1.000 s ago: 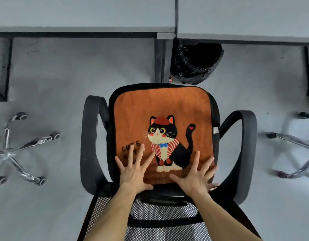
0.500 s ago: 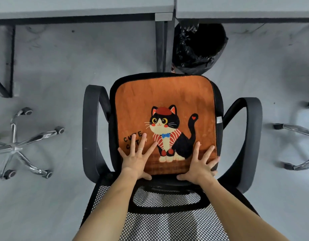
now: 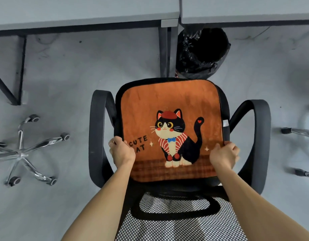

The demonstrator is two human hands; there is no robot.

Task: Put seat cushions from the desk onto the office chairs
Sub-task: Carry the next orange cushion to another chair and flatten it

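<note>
An orange seat cushion (image 3: 169,103) with a cartoon cat and the words "CUTE CAT" lies flat on the seat of a black office chair (image 3: 96,136) with curved armrests. My left hand (image 3: 122,150) grips the cushion's left edge, fingers curled over it. At the right edge, my right hand (image 3: 224,156) holds the cushion the same way. The chair's mesh backrest (image 3: 178,221) is nearest to me, below my forearms.
Two grey desks (image 3: 80,13) stand side by side at the top, with legs between them. A bin lined with a black bag (image 3: 202,53) sits under the desks just beyond the chair. Chrome chair bases stand on the left (image 3: 23,152) and right (image 3: 300,133).
Both hands left the cushion's near edge, where they lay flat with spread fingers, and now curl round its left and right sides.
</note>
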